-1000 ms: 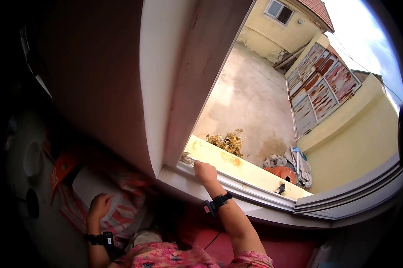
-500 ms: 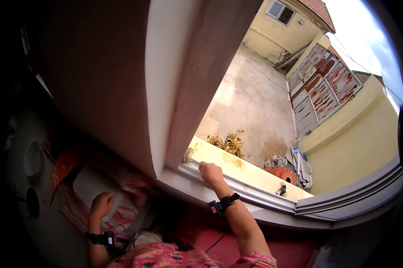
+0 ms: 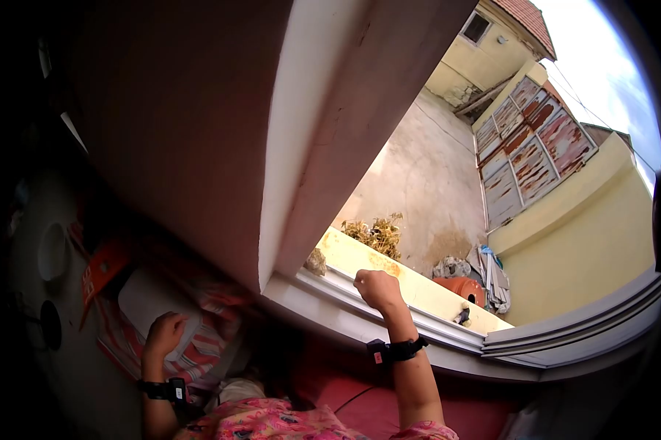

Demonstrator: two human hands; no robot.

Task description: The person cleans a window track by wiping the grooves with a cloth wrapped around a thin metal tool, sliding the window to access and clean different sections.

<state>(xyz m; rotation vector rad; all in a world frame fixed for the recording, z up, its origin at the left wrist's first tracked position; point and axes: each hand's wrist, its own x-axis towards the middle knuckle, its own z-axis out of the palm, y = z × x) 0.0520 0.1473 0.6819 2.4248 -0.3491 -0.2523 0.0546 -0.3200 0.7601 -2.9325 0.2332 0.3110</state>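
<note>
My right hand [image 3: 378, 288] is closed in a fist over the white window track [image 3: 433, 323]. Whatever its fingers may hold is hidden. A brownish lump [image 3: 316, 262] sits at the left end of the track, apart from this hand. Lower left, my left hand [image 3: 165, 334] has its fingers curled, and I see nothing in it. It hangs above a white pad or board [image 3: 143, 297] on a red-and-white striped cloth [image 3: 202, 352]. Each wrist wears a black band with a small box.
A thick window jamb [image 3: 330, 147] rises left of the opening. Outside are dry plants [image 3: 377, 233], an orange-red container [image 3: 461, 288], bundled scraps [image 3: 490, 275] and a rusty gate [image 3: 532, 150]. Indoors, a red-orange item [image 3: 102, 275] and a white bowl-like container [image 3: 53, 253] stand at left.
My right hand has moved right along the window track and away from the brownish lump, which now shows more fully. My left hand stays nearly in place. The view has shifted slightly.
</note>
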